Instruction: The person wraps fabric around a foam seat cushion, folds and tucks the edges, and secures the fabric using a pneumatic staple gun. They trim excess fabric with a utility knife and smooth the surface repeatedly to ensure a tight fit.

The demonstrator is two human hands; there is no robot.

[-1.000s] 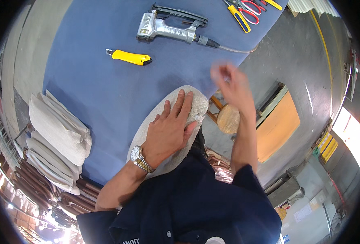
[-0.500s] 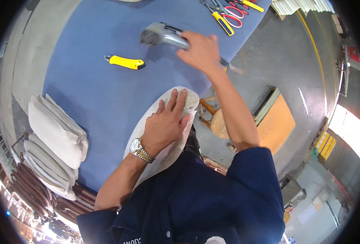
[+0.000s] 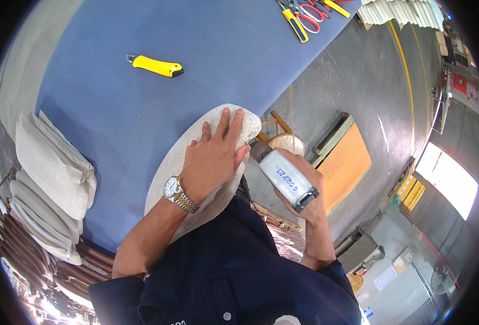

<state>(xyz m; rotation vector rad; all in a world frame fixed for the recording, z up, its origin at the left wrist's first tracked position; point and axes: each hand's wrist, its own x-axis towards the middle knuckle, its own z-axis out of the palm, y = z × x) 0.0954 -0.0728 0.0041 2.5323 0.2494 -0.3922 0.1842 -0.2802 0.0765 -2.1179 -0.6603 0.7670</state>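
A long, rounded panel covered in light grey fabric lies at the near edge of the blue-topped table, against my body. My left hand, with a watch on its wrist, rests flat on it, fingers stretched toward its far end. My right hand is wrapped round a silver staple gun. Its dark nose meets the right edge of the panel, close to my left thumb; the exact contact is hard to make out. A yellow utility knife lies beyond the panel on the table.
Stacked grey fabric-covered pieces stand along the table's left side, with brown ones below. Scissors with red handles and a yellow-handled tool lie at the far right corner. A wooden stool and an orange-brown board stand to the right.
My right hand has brought the staple gun from above the table, back and down to the panel's right edge. The left hand stays flat on the panel. The whole view has shifted slightly.
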